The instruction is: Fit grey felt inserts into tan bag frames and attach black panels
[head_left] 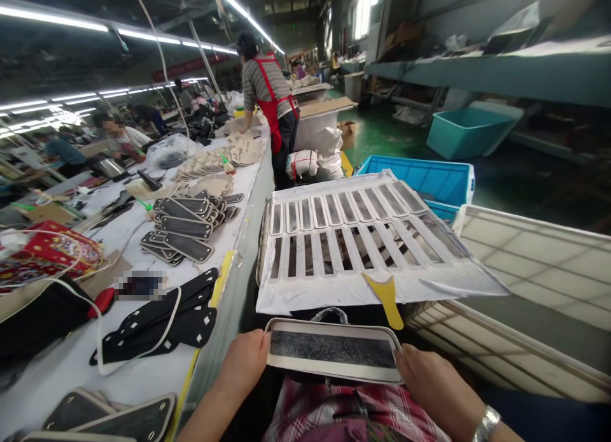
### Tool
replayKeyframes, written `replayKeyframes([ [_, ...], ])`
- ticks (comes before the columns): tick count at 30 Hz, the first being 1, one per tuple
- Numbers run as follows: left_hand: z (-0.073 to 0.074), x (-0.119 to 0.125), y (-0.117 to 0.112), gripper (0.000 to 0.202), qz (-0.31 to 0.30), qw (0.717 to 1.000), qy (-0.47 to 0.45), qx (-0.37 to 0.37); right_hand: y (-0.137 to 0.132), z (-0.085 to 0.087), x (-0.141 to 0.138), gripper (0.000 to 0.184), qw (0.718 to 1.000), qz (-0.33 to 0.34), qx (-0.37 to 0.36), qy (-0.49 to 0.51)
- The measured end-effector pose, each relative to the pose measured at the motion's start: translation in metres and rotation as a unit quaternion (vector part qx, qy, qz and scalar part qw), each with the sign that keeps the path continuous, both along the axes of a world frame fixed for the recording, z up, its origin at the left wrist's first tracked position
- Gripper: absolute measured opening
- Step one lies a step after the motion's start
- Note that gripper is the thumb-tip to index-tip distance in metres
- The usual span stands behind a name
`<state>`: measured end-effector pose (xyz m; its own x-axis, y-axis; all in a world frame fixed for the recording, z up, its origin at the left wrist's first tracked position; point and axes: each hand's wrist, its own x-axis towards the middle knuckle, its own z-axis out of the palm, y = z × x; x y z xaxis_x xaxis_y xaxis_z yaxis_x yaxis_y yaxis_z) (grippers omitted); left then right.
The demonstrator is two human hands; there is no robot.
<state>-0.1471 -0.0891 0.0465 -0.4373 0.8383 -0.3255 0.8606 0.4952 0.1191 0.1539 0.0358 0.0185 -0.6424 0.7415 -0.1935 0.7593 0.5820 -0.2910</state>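
I hold a flat oblong piece (333, 351) with a dark grey middle and a pale border, level over my lap. My left hand (243, 365) grips its left end with fingers closed. At the right end, my right hand (427, 381) pinches the edge; a metal watch sits on that wrist. Just beyond the piece lies a white slotted template board (367, 283) with several dark strips in its slots. A yellow flat spatula (387, 299) rests on the board's near edge.
A long white worktable (143, 372) on my left carries stacks of dark pieces (184, 228), black cut shapes (167, 321) and a red patterned bag (52, 251). A person in a red apron (270, 98) stands at its far end. Blue crates (429, 181) and a white rack (539, 263) are on my right.
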Motion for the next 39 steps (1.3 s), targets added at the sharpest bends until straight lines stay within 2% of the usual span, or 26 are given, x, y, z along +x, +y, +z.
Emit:
replayKeyframes([
  [2,0.000,0.001,0.001,0.037,0.001,1.000,0.000,0.001,0.000,-0.001,0.001,0.025,0.999,-0.005,-0.042,-0.019],
  [5,0.002,0.003,0.002,0.036,0.004,1.000,-0.006,0.006,0.000,0.003,0.001,0.033,0.993,-0.050,-0.103,-0.014],
  [9,0.004,0.000,0.002,0.038,0.003,0.999,-0.049,0.018,-0.001,0.008,0.002,0.034,0.990,-0.069,-0.124,0.002],
  [12,0.003,-0.007,-0.002,0.051,0.018,0.992,-0.122,0.030,-0.002,0.010,0.003,0.034,0.989,-0.072,-0.131,0.004],
  [14,0.000,-0.012,-0.006,0.057,0.079,0.968,-0.231,0.054,-0.003,0.009,0.003,0.035,0.989,-0.072,-0.130,0.010],
  [16,-0.003,-0.014,-0.011,0.058,0.154,0.923,-0.344,0.083,-0.005,0.008,0.003,0.038,0.989,-0.074,-0.124,0.017],
  [17,-0.004,-0.014,-0.013,0.058,0.180,0.902,-0.381,0.094,-0.005,0.007,0.003,0.039,0.990,-0.073,-0.118,0.021],
  [18,-0.005,-0.014,-0.014,0.058,0.193,0.893,-0.394,0.102,-0.005,0.006,0.003,0.039,0.991,-0.068,-0.109,0.027],
  [19,-0.005,-0.012,-0.015,0.058,0.196,0.893,-0.390,0.107,-0.005,0.005,0.003,0.039,0.993,-0.056,-0.097,0.030],
  [21,-0.003,-0.009,-0.014,0.057,0.180,0.917,-0.339,0.108,-0.005,0.004,0.003,0.036,0.997,-0.022,-0.073,0.026],
  [24,0.001,-0.002,-0.010,0.046,0.104,0.976,-0.168,0.086,-0.003,0.003,0.003,0.032,0.998,-0.002,-0.057,-0.001],
  [26,0.002,0.001,-0.007,0.038,0.059,0.992,-0.084,0.077,-0.003,0.002,0.002,0.029,0.999,0.015,-0.042,-0.019],
  [29,0.000,0.004,-0.005,0.033,0.041,0.994,-0.065,0.079,-0.004,0.002,0.001,0.027,0.997,0.057,-0.014,-0.053],
  [31,-0.001,0.004,-0.006,0.034,0.037,0.994,-0.068,0.079,-0.004,0.001,0.001,0.027,0.996,0.059,-0.002,-0.064],
  [37,-0.002,0.004,-0.006,0.036,0.041,0.993,-0.079,0.080,-0.004,-0.002,0.001,0.028,0.999,-0.003,-0.039,-0.029],
  [39,0.001,0.001,-0.006,0.037,0.034,0.992,-0.089,0.081,-0.003,-0.002,0.001,0.030,0.998,-0.005,-0.050,-0.032],
])
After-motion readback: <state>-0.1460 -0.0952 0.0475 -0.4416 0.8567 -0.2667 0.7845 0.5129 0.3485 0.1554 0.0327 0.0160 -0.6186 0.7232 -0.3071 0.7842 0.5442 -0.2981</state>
